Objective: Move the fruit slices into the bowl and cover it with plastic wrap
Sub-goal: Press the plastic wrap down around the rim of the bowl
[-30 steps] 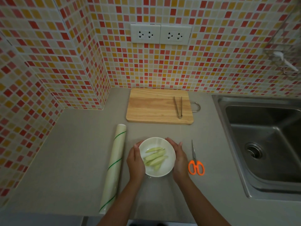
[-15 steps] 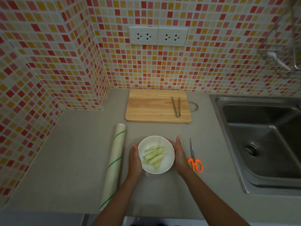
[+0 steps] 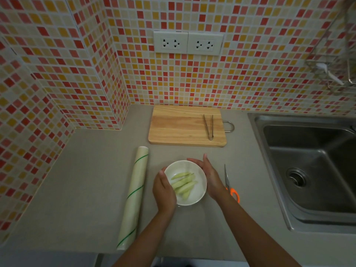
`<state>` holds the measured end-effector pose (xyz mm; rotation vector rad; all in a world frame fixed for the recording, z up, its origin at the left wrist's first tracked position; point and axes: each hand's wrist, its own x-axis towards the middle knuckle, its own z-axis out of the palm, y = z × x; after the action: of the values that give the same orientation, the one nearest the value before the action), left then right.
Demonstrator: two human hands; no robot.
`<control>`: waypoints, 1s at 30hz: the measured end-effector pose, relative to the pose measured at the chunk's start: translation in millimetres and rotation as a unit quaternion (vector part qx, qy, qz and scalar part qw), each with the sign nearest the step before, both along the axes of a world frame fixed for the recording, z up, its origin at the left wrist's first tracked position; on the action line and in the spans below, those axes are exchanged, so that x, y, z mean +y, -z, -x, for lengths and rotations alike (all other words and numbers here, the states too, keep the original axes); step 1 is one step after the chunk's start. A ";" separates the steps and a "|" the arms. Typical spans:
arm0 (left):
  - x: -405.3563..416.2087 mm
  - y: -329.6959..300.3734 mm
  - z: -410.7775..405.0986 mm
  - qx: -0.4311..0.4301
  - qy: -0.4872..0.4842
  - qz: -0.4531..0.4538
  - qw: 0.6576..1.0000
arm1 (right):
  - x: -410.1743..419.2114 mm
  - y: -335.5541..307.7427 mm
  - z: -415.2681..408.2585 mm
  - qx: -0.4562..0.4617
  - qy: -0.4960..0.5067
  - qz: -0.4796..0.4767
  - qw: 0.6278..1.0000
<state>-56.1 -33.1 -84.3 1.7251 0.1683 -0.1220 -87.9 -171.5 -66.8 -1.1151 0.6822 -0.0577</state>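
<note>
A white bowl stands on the grey counter near its front edge, with several pale green fruit slices lying inside. My left hand presses flat against the bowl's left side, fingers straight and pointing away from me. My right hand lies along the bowl's right and far rim, fingers extended, thumb reaching over the far edge. A faint clear film edge shows at the bowl's base; I cannot tell whether wrap covers the top. The plastic wrap roll lies lengthwise to the left of the bowl.
Orange-handled scissors lie just right of my right wrist. A wooden cutting board with metal tongs on it sits at the back by the tiled wall. A steel sink fills the right side.
My right hand has slid round the bowl toward its far rim. My left hand has shifted a little along the left side. The bowl stays in place.
</note>
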 end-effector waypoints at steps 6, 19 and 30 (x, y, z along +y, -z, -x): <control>4.4 5.9 -13.4 0.002 0.062 0.012 0.998 | -5.1 3.2 -0.3 -0.004 -0.063 -0.031 0.998; 14.9 -6.8 -62.4 -0.079 0.233 -0.103 0.964 | -16.5 14.8 4.8 0.027 0.008 0.109 0.994; 9.9 -4.9 8.1 0.031 0.022 0.077 0.996 | -1.8 -0.5 -10.9 0.003 -0.097 0.008 0.995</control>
<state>-64.3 -23.2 -79.4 1.5733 0.1627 -0.2160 -77.0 -173.3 -66.3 -1.1923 0.5762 0.1064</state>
